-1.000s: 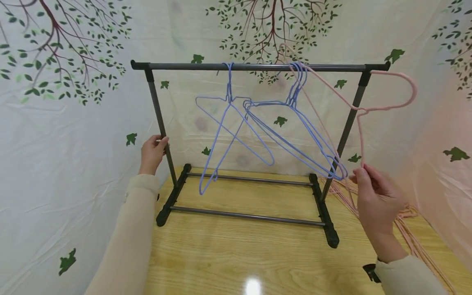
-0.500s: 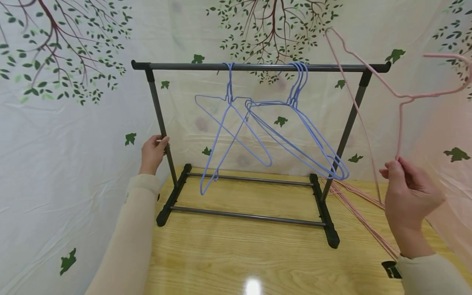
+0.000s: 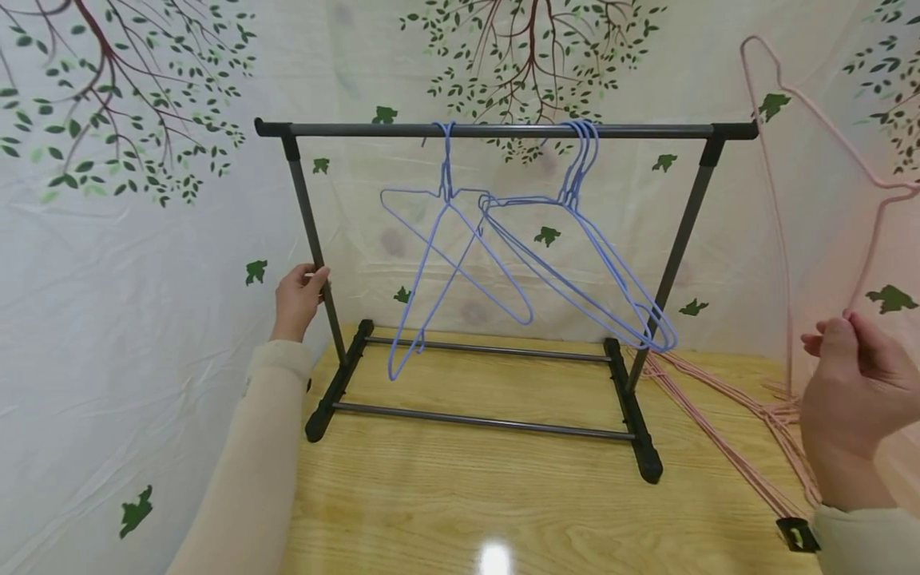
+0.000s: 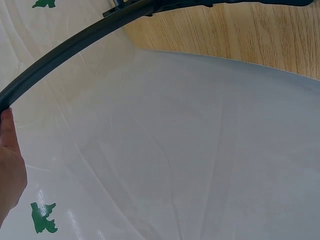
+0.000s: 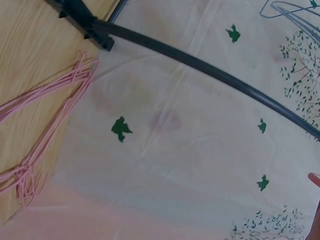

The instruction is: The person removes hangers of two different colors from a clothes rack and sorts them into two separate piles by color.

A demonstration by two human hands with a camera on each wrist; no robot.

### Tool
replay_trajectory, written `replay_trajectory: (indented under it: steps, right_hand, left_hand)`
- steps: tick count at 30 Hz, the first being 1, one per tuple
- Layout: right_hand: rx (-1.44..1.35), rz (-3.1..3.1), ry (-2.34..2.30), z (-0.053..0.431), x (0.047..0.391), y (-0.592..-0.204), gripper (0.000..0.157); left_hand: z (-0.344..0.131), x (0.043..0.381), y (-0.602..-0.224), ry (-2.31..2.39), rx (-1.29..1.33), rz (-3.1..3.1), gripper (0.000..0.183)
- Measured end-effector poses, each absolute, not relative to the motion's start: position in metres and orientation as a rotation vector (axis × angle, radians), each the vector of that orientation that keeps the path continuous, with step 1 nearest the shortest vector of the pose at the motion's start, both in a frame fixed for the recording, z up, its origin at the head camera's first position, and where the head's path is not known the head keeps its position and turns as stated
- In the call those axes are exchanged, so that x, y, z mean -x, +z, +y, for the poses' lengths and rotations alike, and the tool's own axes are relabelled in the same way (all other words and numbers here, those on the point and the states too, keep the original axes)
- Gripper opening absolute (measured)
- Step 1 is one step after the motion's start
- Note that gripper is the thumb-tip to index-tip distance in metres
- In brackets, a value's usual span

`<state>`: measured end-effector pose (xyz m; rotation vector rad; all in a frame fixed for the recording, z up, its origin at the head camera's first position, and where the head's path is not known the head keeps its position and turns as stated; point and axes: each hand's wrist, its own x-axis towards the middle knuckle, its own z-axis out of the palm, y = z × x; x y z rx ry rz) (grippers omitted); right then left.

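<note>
Here the left hand [image 3: 298, 303] grips the dark rack [image 3: 503, 131], the right hand [image 3: 858, 391] a pink hanger [image 3: 787, 287].

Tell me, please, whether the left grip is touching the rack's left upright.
Touching: in the head view, the left grip holds the left upright, thumb across its front.

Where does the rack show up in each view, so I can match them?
Head: the rack stands across the middle.
Left wrist: its left post slants from the left edge to the top.
Right wrist: its right post slants from upper left to right edge.
Shared landmark: the table, low centre, then upper right, then left.
</note>
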<state>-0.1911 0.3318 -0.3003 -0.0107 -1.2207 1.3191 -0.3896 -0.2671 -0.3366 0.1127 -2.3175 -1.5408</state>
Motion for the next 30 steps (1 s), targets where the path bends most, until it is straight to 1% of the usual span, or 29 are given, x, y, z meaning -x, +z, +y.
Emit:
replay_trajectory:
  steps: [4, 6, 11, 16, 22, 25, 27, 30]
  right_hand:
    - [0.165, -1.29, 1.302, 0.349, 0.19, -0.308, 0.016]
    - [0.257, -1.36, 1.268, 0.357, 0.19, -0.313, 0.017]
    - [0.379, -1.483, 1.264, 0.376, 0.187, -0.329, 0.019]
    - [0.419, -1.635, 1.235, 0.392, 0.181, -0.351, 0.024]
    - [0.401, -1.744, 1.217, 0.407, 0.178, -0.38, 0.025]
    - [0.459, -1.829, 1.201, 0.414, 0.176, -0.394, 0.026]
    - [0.502, -1.898, 1.214, 0.418, 0.175, -0.401, 0.024]
    - [0.549, -2.004, 1.224, 0.422, 0.171, -0.412, 0.016]
  left_hand:
    - [-0.267, 0.388, -0.336, -1.54, -0.113, -2.319, 0.057]
    - [-0.267, 0.388, -0.337, -1.537, -0.115, -2.32, 0.056]
    - [-0.267, 0.388, -0.337, -1.535, -0.114, -2.313, 0.053]
    - [-0.267, 0.388, -0.336, -1.537, -0.109, -2.309, 0.053]
    - [-0.267, 0.387, -0.336, -1.543, -0.109, -2.31, 0.055]
    - [-0.267, 0.387, -0.336, -1.535, -0.114, -2.313, 0.055]
    - [-0.267, 0.387, -0.336, -1.533, -0.117, -2.311, 0.054]
    - [-0.266, 0.388, -0.336, -1.533, -0.116, -2.313, 0.054]
